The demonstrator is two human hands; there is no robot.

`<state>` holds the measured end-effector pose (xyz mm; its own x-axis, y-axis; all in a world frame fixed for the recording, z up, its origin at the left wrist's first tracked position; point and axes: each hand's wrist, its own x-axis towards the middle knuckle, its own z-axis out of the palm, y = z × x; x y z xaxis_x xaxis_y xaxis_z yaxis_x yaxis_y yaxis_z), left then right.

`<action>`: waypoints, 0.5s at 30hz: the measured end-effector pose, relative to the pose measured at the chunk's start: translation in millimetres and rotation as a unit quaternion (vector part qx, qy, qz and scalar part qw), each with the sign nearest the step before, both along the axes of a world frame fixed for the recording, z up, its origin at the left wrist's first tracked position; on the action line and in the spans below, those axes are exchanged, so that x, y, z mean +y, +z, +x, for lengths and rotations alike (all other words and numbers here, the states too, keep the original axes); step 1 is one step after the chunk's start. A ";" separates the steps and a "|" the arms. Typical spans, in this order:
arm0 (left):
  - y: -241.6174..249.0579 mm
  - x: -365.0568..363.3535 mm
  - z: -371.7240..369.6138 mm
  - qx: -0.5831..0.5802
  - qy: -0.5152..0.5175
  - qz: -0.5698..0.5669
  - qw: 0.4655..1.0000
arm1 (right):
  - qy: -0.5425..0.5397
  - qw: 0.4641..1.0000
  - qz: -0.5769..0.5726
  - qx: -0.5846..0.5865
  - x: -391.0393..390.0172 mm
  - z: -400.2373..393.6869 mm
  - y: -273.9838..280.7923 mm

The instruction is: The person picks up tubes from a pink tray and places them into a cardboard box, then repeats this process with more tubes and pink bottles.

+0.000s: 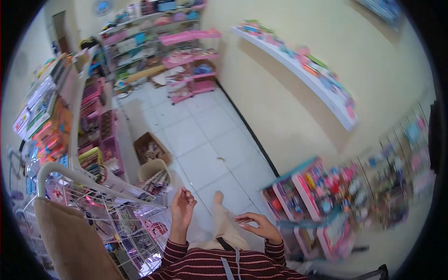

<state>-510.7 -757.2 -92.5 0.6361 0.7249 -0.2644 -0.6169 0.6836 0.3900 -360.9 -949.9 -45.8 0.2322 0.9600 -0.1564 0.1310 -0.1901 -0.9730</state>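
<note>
My left hand (183, 208) is raised in front of my body, palm turned up and fingers loosely curled. Nothing shows in it. It is nearest to a white wire rack (135, 219) and a cream bin (151, 168) of rolled, patterned items, touching neither. Held at waist height, my right hand (259, 227) has its fingers stretched and slightly apart, with nothing in it. To its right stands a stand of pink-edged trays (305, 196) full of small colourful goods; the hand does not touch it.
A cardboard box (151, 149) stands on the white tiled floor (205, 135) behind the bin. Shelves of boxes (70, 107) line the left side. Pink shelving (191, 60) stands at the back. A white wall shelf (298, 70) and hanging goods (392, 182) are at right.
</note>
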 end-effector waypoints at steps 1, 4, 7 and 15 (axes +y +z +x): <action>-2.6 9.0 6.9 0.004 0.010 0.006 1.000 | 0.023 1.000 0.003 0.004 23.5 19.9 -2.1; -10.0 39.8 32.8 0.030 0.053 0.004 0.998 | 0.067 0.997 0.010 -0.025 89.0 80.9 -1.8; -0.4 83.7 64.3 0.072 0.071 -0.010 0.995 | 0.054 0.996 0.044 -0.051 144.9 133.7 4.8; -0.1 167.6 105.5 0.118 0.191 -0.006 0.974 | 0.077 0.995 0.070 -0.011 282.0 231.6 8.4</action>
<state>-405.2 -589.6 -92.6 0.2407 0.8928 -0.3808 -0.7210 0.4271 0.5456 -129.3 -667.9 -37.4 0.0830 0.9964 -0.0144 0.1692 -0.0283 -0.9852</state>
